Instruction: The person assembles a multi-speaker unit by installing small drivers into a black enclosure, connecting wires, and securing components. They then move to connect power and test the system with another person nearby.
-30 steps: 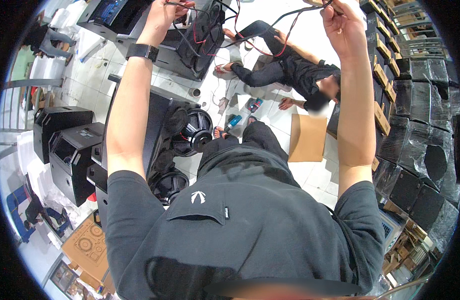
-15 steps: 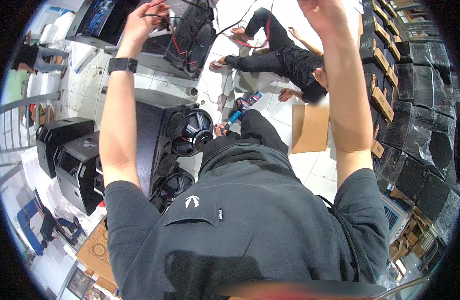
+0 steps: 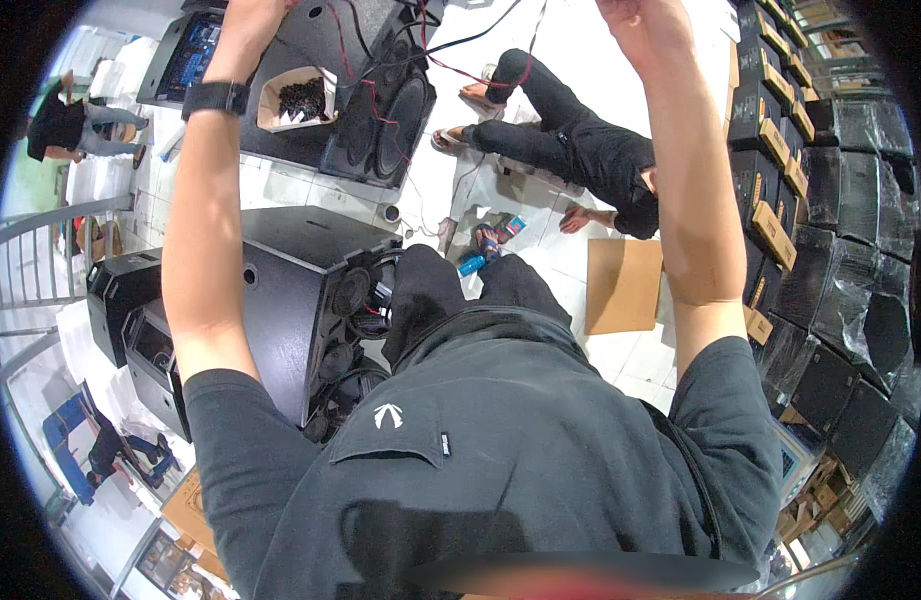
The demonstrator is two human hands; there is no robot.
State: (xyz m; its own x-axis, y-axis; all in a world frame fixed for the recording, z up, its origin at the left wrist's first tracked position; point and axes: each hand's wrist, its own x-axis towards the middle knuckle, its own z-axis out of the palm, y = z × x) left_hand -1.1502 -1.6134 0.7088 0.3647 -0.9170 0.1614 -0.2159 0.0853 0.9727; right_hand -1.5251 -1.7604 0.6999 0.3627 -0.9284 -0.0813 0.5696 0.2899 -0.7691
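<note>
My left hand [image 3: 253, 25] is raised at the top edge beside a large black speaker cabinet [image 3: 281, 150]; its fingers are mostly cut off. Close to it, red wires [image 3: 349, 60] and black cables [image 3: 481, 38] hang from above the view and loop toward the right. My right hand [image 3: 649, 35] is up at the top right, with its fingers beyond the edge, so what it holds is hidden. An open carton [image 3: 271, 105] on the cabinet holds many small black pieces, perhaps screws. Round speaker cones [image 3: 406, 115] line that cabinet's right side.
Another black cabinet [image 3: 291, 300] with cones stands by my left leg. A blue tool [image 3: 471, 265] lies near my foot. Ahead, a person in black [image 3: 571, 135] sits on the tiled floor, near a flat cardboard sheet [image 3: 623, 285]. Wrapped black boxes [image 3: 836, 260] are stacked at right.
My left hand, earlier pinching red and black wires, has moved up and left, mostly out of view. The carton of black pieces now shows. The surroundings sit slightly lower in the picture.
</note>
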